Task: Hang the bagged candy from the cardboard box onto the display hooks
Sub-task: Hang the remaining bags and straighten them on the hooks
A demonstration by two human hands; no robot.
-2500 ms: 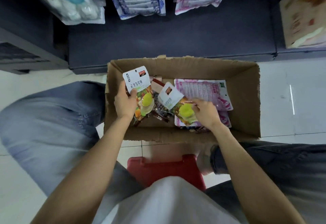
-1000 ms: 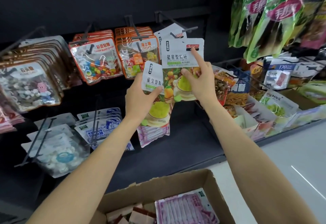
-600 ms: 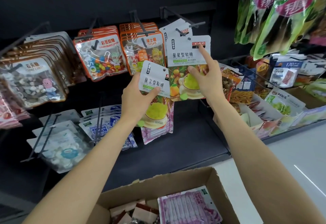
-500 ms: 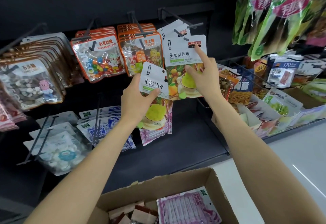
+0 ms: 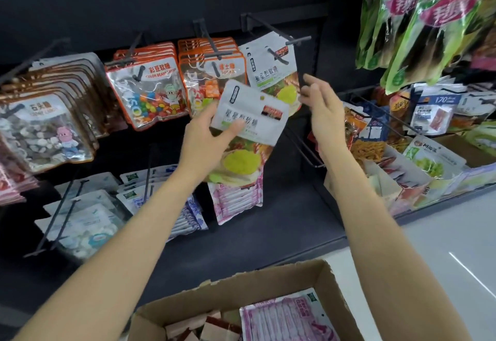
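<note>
My left hand point(image 5: 208, 139) grips a white candy bag point(image 5: 248, 123) with a yellow-green fruit picture, held tilted in front of the display. A matching candy bag point(image 5: 271, 72) hangs on a black display hook point(image 5: 279, 57) just above and behind it. My right hand point(image 5: 320, 105) hovers to the right of the hung bag, fingers spread, holding nothing. The cardboard box point(image 5: 268, 284) sits at the bottom, with pink packets point(image 5: 287, 319) and brown-and-white packets point(image 5: 204, 328) inside.
Orange-edged candy bags point(image 5: 150, 93) and more bags point(image 5: 206, 83) fill hooks to the left. A longer bare hook point(image 5: 279, 30) juts out above. Green snack bags point(image 5: 418, 26) hang upper right. White and pink packets point(image 5: 236, 198) hang on the lower row.
My right hand has let go of its bag, which now hangs on the hook, and drawn back to the right. My left hand raised its bag higher and tilted it.
</note>
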